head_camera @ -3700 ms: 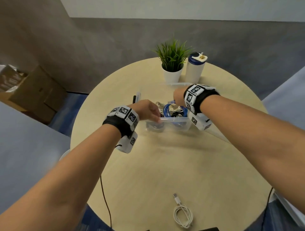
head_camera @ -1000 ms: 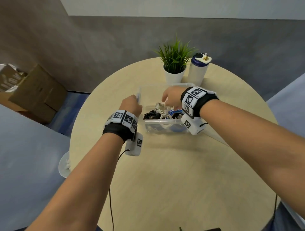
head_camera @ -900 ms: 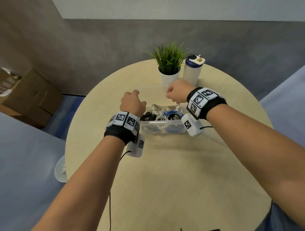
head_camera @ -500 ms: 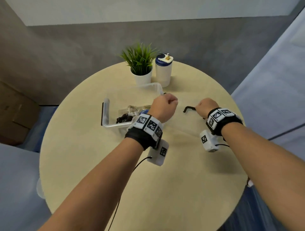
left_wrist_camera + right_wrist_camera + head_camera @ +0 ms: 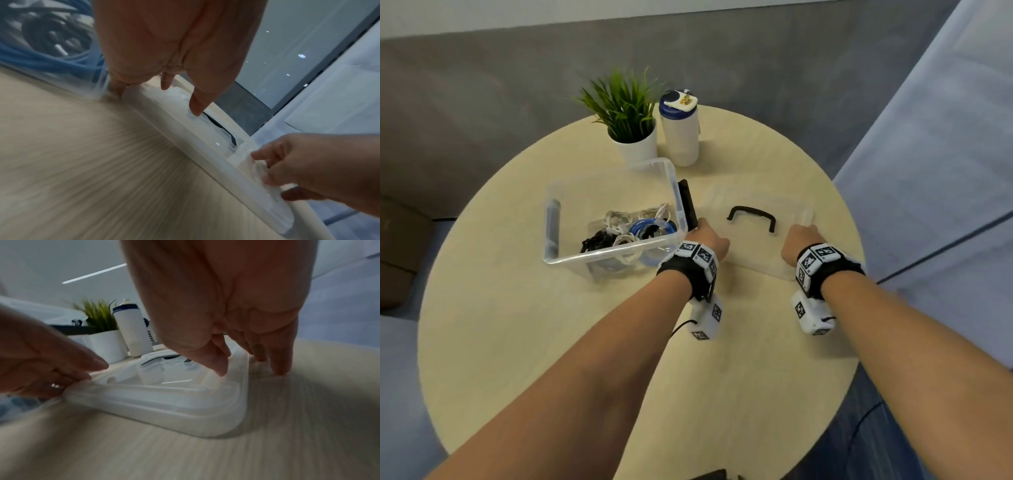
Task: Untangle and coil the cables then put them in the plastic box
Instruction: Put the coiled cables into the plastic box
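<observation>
both hands pinched the lid (image 5: 756, 233) flat on the desk (image 5: 585, 342): left hand (image 5: 707, 240) at its 9 o'clock end, right hand (image 5: 799, 241) at 3. plastic box (image 5: 558, 219) sat open just beside, at the lid's 9 o'clock, coiled cables (image 5: 630, 233) inside; left hand nearer.

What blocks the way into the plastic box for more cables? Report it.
Nothing visible does. The plastic box stands open, and its lid lies flat on the table to its right under both hands.
</observation>
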{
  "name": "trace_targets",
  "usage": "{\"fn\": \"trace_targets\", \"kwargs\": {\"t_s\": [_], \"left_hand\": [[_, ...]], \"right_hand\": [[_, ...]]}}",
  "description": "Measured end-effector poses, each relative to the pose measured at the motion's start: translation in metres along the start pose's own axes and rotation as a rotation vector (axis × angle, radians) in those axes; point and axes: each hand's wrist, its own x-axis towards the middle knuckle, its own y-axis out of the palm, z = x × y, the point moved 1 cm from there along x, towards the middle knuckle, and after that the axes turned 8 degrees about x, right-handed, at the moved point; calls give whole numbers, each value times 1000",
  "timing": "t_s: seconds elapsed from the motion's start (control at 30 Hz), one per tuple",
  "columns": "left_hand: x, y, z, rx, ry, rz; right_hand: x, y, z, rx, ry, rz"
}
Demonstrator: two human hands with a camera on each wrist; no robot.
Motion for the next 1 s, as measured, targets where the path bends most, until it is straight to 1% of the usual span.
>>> {"fn": "trace_targets", "kwargs": {"t_s": [0.07,0.1,0.13,0.2,0.3,0.33,0.37,0.4,0.47,0.5,0.53,0.57,0.6,0.63,0.67,0.73,0.8,0.83,0.87,0.93,0.97,1.0], "left_hand": [[7,2,0,13,-25,24],[8,3,0,58,-49,25],[10,4,-1,48,-81,12],[9,2,-5,8,-118,-14],[6,-4,-15,-82,-101,-34],[6,-3,-18,-67,-98,7],[10,1,-17,71,-59,66],[11,4,-16,157,-54,97],[12,5,-19,177,-83,124],[10,5,-20,93,-115,111],[10,7,-18,-8,-103,99],[6,6,-18,-191,-123,31],[2,3,-18,-268,-173,-33],[-3,-1,-19,-343,-165,-87],[-5,-4,-21,-379,-149,-98],[-9,-9,-25,-378,-144,-66],[-15,-12,-30,-417,-165,-38],[-17,-13,-31,-456,-154,-60],[-16,-14,-31,-508,-135,-42],[-25,-26,-34,-619,-15,-28],[-29,-30,-33,-649,46,-29],[-33,-35,-31,-633,93,-60]], "right_hand": [[2,1,-4,-10,-18,-20],[3,1,-5,-22,-25,-29],[4,0,-6,-24,-20,-34],[7,-3,-8,44,-12,-54],[11,-6,-13,152,-19,-75],[12,-6,-16,183,-22,-83],[11,-6,-18,219,-25,-93],[11,-7,-20,250,-22,-98],[9,-9,-22,268,-15,-94],[8,-9,-22,259,-15,-88],[7,-10,-21,247,-14,-84],[7,-10,-21,236,-11,-80],[6,-11,-21,228,-4,-78],[6,-12,-21,217,3,-81],[6,-12,-22,206,14,-83],[5,-15,-24,190,48,-90],[3,-19,-25,181,82,-91],[2,-20,-25,169,94,-82],[2,-21,-26,166,106,-69],[0,-22,-26,174,85,-48],[-1,-21,-25,195,71,-44],[-2,-20,-23,223,61,-28]]}}
